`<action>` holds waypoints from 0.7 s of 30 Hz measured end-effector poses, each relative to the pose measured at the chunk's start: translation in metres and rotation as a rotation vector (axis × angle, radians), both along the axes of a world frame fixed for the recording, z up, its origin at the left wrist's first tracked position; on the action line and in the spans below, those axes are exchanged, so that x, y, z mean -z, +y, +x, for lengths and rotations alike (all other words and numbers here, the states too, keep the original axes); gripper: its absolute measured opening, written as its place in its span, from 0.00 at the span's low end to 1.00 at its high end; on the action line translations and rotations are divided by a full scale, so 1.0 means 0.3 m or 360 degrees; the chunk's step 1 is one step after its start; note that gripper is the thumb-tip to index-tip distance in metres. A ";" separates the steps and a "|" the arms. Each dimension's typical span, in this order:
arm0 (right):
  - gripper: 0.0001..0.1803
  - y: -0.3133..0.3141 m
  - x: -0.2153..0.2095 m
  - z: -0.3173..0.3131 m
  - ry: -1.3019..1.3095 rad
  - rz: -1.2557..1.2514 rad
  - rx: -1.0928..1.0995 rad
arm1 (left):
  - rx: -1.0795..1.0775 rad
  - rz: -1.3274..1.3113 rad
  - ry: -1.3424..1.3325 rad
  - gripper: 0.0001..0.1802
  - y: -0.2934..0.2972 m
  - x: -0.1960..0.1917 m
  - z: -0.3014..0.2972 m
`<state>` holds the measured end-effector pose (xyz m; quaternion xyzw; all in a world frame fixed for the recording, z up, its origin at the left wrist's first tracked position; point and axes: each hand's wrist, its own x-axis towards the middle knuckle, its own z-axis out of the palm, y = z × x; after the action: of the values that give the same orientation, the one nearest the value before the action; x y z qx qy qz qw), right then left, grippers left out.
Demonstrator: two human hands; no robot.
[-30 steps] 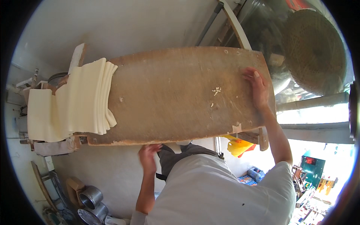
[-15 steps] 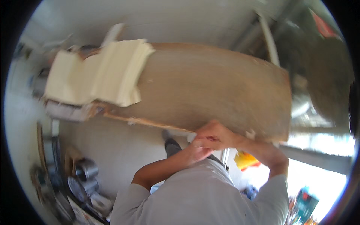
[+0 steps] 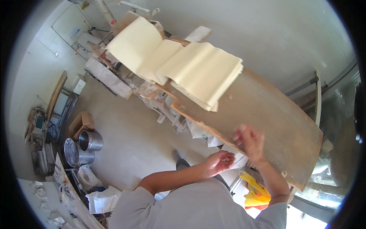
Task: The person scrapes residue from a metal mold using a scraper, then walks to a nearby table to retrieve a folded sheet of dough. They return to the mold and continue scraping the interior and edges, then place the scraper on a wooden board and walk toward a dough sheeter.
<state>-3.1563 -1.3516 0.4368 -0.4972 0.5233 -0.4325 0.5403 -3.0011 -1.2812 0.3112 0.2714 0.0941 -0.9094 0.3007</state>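
Though near board edge [image 3: 207,129], right hand [image 3: 250,142] clear of dough [image 3: 202,70]

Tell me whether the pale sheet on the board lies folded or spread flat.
Folded: the pale sheet lies in stacked layers on the wooden board, with several edges showing at its right end.

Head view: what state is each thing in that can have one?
Left hand: cupped, contents unclear
Right hand: motion-blurred, grip unclear
Pale sheet: layered, lying in folds
Wooden board: partly covered
Upper metal pot: uncovered
Cardboard box: open
Yellow bag: hanging
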 end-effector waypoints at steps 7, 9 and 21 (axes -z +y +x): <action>0.28 -0.432 -0.146 0.222 0.0688 -0.0375 0.0215 | -0.0509 -0.0502 -0.0103 0.20 -0.204 -0.322 0.921; 0.29 -0.485 -0.169 0.292 0.1267 -0.0492 0.0271 | -0.0872 -0.0921 -0.0417 0.21 -0.310 -0.515 1.169; 0.19 -0.514 -0.271 0.454 0.1915 -0.0578 0.0543 | -0.0807 -0.2250 -0.3620 0.35 -1.254 -1.126 1.926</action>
<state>-3.0200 -1.5059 0.5181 -0.6459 0.7245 -0.2400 -0.0161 -2.4234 -1.6574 0.6489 0.6289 -0.6382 0.0408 0.4421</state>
